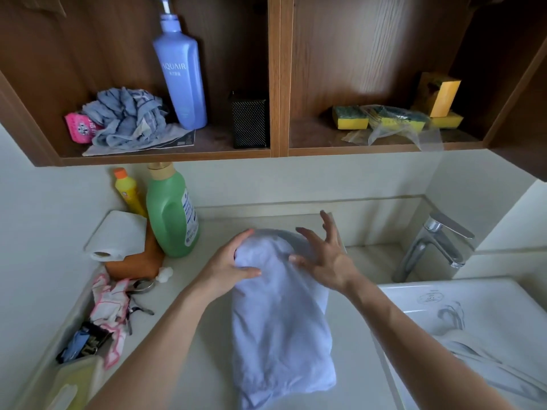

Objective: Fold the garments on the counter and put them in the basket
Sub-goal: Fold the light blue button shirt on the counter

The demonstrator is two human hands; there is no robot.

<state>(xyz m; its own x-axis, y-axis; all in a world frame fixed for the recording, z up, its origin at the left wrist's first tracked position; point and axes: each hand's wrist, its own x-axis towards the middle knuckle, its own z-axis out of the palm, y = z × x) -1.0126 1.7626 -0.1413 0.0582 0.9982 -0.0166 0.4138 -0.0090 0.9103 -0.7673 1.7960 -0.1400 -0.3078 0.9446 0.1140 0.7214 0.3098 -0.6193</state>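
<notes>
A pale lavender garment (279, 327) lies lengthwise on the light counter (195, 294), folded into a long strip running from the back wall toward me. My left hand (229, 266) grips its far left edge, thumb on top and fingers curled round the cloth. My right hand (322, 255) hovers at the far right edge with its fingers spread; the thumb touches the fabric. A second pale garment (485, 362) lies in the sink at the right. No basket is in view.
A green detergent bottle (170, 214), yellow bottle (128, 192), paper roll (117, 236) and pink-trimmed cloth (109, 309) crowd the counter's left. The faucet (435, 247) and white sink (488, 294) are right. An open wooden shelf (275, 150) overhangs.
</notes>
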